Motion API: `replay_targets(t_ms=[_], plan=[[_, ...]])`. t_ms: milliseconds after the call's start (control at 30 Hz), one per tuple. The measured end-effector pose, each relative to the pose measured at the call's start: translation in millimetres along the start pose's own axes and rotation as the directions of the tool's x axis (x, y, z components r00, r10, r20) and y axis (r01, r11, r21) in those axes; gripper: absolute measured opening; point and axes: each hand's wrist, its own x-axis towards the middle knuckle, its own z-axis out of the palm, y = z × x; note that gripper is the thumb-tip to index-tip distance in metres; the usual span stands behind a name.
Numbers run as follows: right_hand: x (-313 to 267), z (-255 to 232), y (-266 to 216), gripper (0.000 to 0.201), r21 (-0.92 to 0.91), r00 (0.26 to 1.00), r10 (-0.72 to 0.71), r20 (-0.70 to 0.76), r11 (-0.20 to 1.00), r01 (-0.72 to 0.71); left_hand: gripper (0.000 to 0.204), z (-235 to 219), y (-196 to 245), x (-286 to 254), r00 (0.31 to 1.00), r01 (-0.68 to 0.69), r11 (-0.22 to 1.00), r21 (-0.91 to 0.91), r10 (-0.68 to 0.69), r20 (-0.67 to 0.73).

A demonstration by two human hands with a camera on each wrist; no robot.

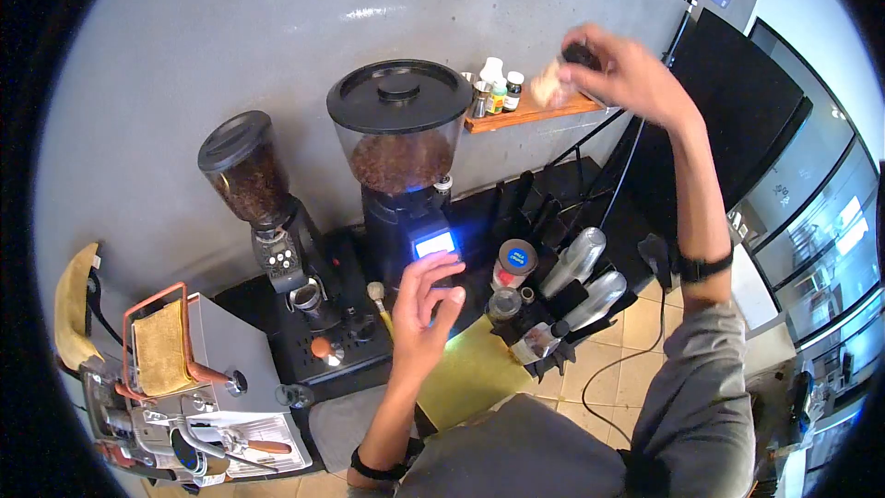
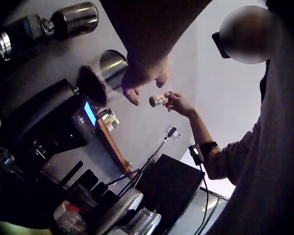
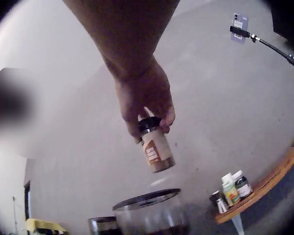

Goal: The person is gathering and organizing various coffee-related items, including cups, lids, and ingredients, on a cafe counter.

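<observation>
My right hand (image 1: 619, 69) is raised near the wooden wall shelf (image 1: 530, 113) and grips a small spice jar (image 3: 156, 147) by its black cap. The jar has a beige label, hangs tilted in the air, and also shows as the jar (image 2: 158, 100) in the left wrist view and the jar (image 1: 553, 81) from the head. My left hand (image 1: 426, 302) hovers with relaxed fingers just in front of the large coffee grinder (image 1: 400, 152) and its lit blue display (image 1: 435, 244). It holds nothing.
A smaller bean grinder (image 1: 253, 186) stands to the left. Small bottles (image 1: 498, 88) sit on the shelf. Steel shakers (image 1: 576, 263) and a blue-lidded tin (image 1: 514, 263) crowd the black counter. A yellow cloth (image 1: 475, 373) lies in front, an espresso machine (image 1: 175, 378) at lower left.
</observation>
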Motion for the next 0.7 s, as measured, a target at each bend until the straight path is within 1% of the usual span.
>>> replay_targets(t_ms=[33,67,100,133,200,267,333,367,433,467,500,567,600,633,667,700], plan=[[23.6,8.2,30.0,0.04,-0.064,0.985,-0.115,-0.132,0.992,0.108,0.048,-6.1,2.3,-3.6,1.0,0.021,1.0,-0.016,-0.021,-0.014],[44.0,16.2,46.8,0.041,-0.096,0.978,-0.09,-0.187,0.993,0.073,0.045,-9.5,4.6,-6.7,0.999,0.039,0.999,-0.032,-0.04,-0.028],[62.3,24.3,61.7,0.042,-0.127,0.968,-0.068,-0.243,0.991,0.038,0.039,-10.3,7.8,-9.0,0.998,-0.022,0.998,0.054,0.025,-0.05],[81.5,36.9,79.0,0.041,-0.129,0.965,-0.057,-0.256,0.991,0.024,0.039,-13.7,9.0,-12.3,0.998,-0.032,0.998,0.056,0.034,-0.05],[112.4,67.0,110.1,0.038,-0.155,0.961,-0.046,-0.272,0.988,0.004,0.037,-23.7,10.4,-20.3,0.997,-0.006,0.996,0.094,0.013,-0.072],[130.7,95.0,128.2,0.036,-0.179,0.958,-0.064,-0.279,0.984,0.014,0.035,-31.3,11.0,-28.6,0.994,-0.041,0.996,0.084,0.049,-0.1],[142.8,119.4,138.4,0.035,-0.191,0.964,0.039,-0.263,0.977,-0.092,0.036,-38.9,13.9,-38.3,0.993,-0.006,1.0,0.011,0.008,-0.121],[146.7,129.9,142.0,0.035,-0.19,0.965,0.022,-0.262,0.979,-0.074,0.035,-41.4,16.4,-42.6,0.99,-0.017,0.999,0.029,0.021,-0.141],[152.5,148.8,152.0,0.043,-0.146,0.973,0.137,-0.186,0.976,-0.165,0.035,-44.3,24.0,-50.3,0.984,-0.016,0.999,0.052,0.025,-0.175],[155.9,158.5,158.6,0.043,-0.143,0.976,0.125,-0.181,0.978,-0.152,0.034,-46.5,25.8,-53.8,0.981,-0.004,0.997,0.074,0.018,-0.194],[158.9,168.5,167.2,0.043,-0.133,0.976,0.149,-0.16,0.976,-0.171,0.034,-49.4,25.7,-56.4,0.979,-0.011,0.996,0.09,0.029,-0.204],[161.9,176.5,170.5,0.043,-0.113,0.972,0.202,-0.118,0.97,-0.216,0.035,-52.2,28.3,-61.0,0.973,-0.011,0.995,0.101,0.034,-0.23],[162.2,178.3,170.5,0.043,-0.11,0.975,0.194,-0.113,0.972,-0.206,0.036,-52.8,29.6,-62.9,0.969,-0.008,0.994,0.11,0.034,-0.243],[162.4,179.8,171.1,0.044,-0.131,0.978,0.196,-0.068,0.97,-0.203,0.036,-52.3,30.2,-64.1,0.967,-0.006,0.994,0.112,0.034,-0.254],[163.1,180.9,171.7,0.044,-0.152,0.98,0.198,-0.024,0.968,-0.2,0.039,-50.8,30.5,-64.9,0.962,0.002,0.997,0.076,0.019,-0.271],[164.2,184.6,173.1,0.051,-0.155,0.984,0.175,-0.043,0.972,-0.179,0.041,-49.4,30.7,-65.8,0.958,0.009,0.999,0.042,0.004,-0.287]])
